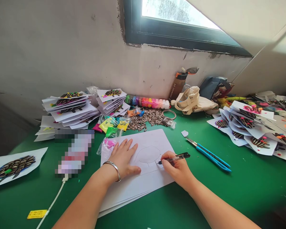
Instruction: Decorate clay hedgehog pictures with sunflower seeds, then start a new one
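Note:
My left hand [123,159] lies flat with its fingers spread on a stack of white paper [143,184], a silver bracelet [114,169] round the wrist. In my right hand [177,167] is a black pen [181,156], its tip down on the top sheet. A thin oval outline with short strokes under it [147,154] is drawn there between my hands. Just beyond my left fingers lies a clear bag with pink clay [109,143]. To the right of the paper, a blue utility knife [208,155] rests on the green table.
Several piles of cards with sunflower seeds stuck on stand at the back left [71,109] and right [249,127]. Loose seeds [147,118], clay packets [107,124], a bottle [178,86] and a cloth bag [193,100] line the wall. A white cable [53,202] crosses the left side.

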`<state>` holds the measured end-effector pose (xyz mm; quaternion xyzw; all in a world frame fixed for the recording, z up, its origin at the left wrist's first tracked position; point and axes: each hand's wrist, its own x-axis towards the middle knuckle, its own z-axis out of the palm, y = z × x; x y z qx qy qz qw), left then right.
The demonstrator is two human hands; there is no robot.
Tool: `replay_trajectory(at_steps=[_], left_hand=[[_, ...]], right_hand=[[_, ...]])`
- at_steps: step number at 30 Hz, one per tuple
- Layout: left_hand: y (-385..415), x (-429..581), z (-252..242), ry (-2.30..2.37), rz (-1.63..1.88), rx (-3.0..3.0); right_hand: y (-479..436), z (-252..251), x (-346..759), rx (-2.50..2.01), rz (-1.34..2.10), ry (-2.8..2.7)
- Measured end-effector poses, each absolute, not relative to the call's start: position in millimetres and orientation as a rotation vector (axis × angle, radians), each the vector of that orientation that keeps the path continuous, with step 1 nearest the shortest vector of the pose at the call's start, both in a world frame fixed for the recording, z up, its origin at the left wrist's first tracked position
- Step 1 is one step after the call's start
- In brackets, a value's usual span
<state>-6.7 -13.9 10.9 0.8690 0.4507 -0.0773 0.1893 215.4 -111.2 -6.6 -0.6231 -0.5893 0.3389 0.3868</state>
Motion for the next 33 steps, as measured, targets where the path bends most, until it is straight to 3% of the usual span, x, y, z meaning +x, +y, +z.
replay_trajectory(at_steps=[19, 22, 29, 33], left_hand=[[-13.8, -6.6, 12.4, 1.264, -0.226, 2.447], [-14.0, -7.6, 11.2, 1.262, -0.208, 2.444], [-15.0, -10.3, 9.0, 1.237, -0.168, 2.449], [-15.5, -10.0, 9.4, 1.249, -0.166, 2.432]], right_hand=[[-108.1, -0.7, 222.3, -1.577, 0.868, -1.31], [-97.9, 0.8, 240.3, -1.617, 0.678, -1.379], [-58.4, -5.6, 290.9, -1.716, -0.077, -2.223], [-49.7, -18.2, 299.9, -1.763, -0.212, -2.388]])
